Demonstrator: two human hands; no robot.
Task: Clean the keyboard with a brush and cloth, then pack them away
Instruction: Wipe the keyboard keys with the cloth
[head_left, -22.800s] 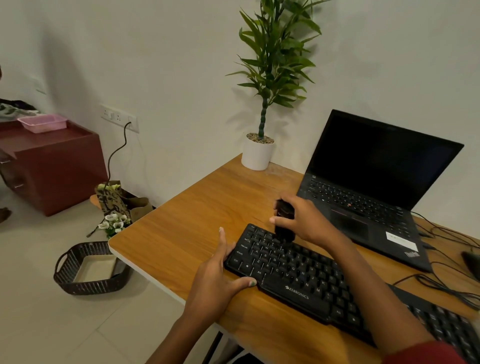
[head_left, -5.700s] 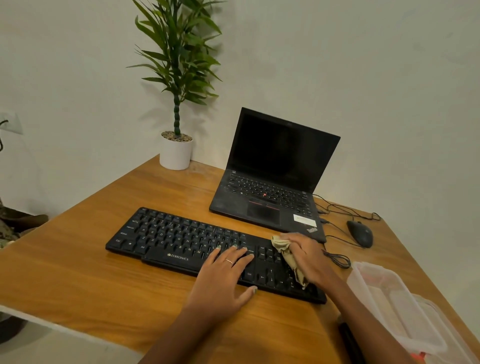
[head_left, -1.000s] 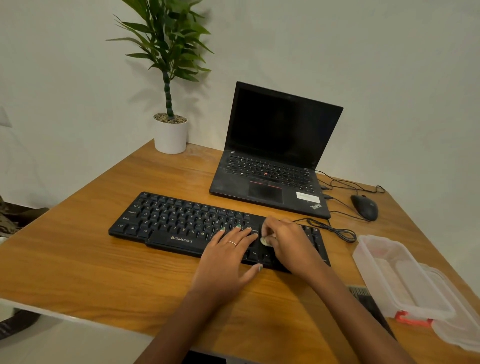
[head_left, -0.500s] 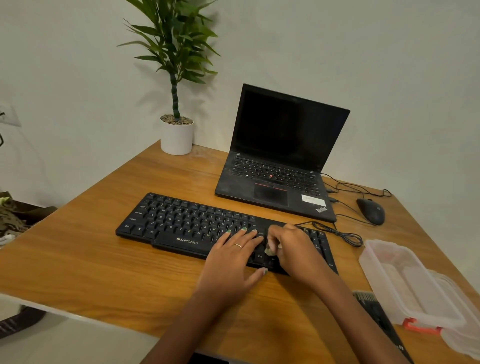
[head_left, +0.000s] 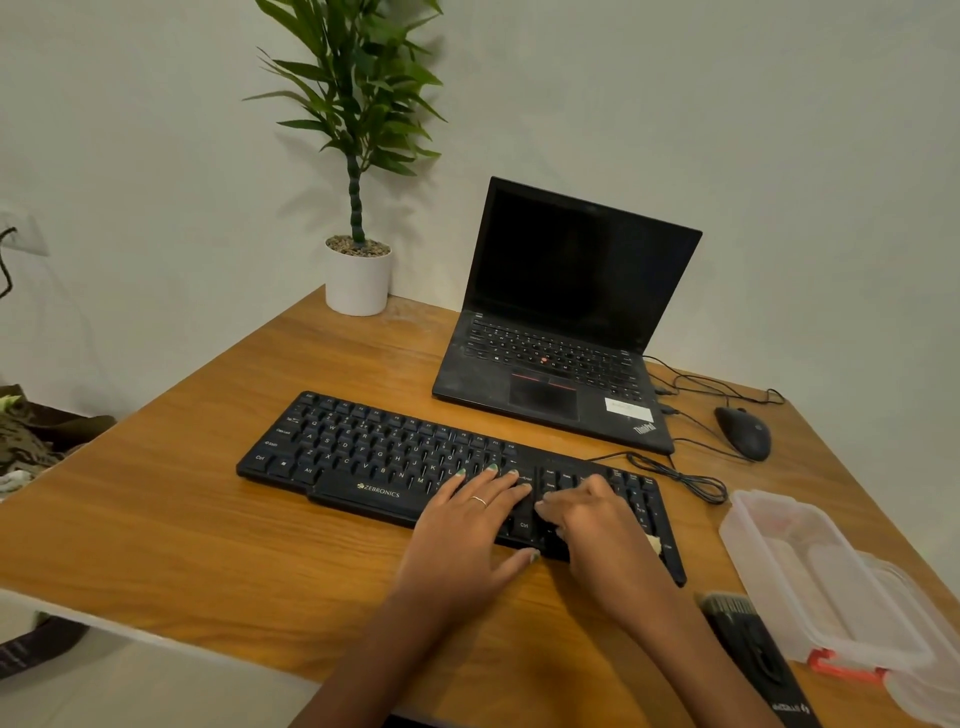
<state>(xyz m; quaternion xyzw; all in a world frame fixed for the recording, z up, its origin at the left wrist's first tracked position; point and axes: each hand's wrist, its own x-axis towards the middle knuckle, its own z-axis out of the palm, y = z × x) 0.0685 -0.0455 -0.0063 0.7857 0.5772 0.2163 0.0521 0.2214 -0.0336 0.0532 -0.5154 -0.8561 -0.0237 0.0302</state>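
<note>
A pale cloth (head_left: 652, 544) is bunched under the curled fingers of the right hand (head_left: 597, 525), pressed onto the keyboard (head_left: 363, 452) at its right end. The left hand (head_left: 467, 525) is laid flat beside it, fingers spread on the keys. The keyboard is set on a wooden desk (head_left: 208, 519) against a pale wall. The brush (head_left: 753, 649) is seen beside an open clear box (head_left: 810, 571), its contents unclear.

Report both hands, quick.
Left hand: open, flat on the keyboard.
Right hand: holding the cloth against the keys.
</note>
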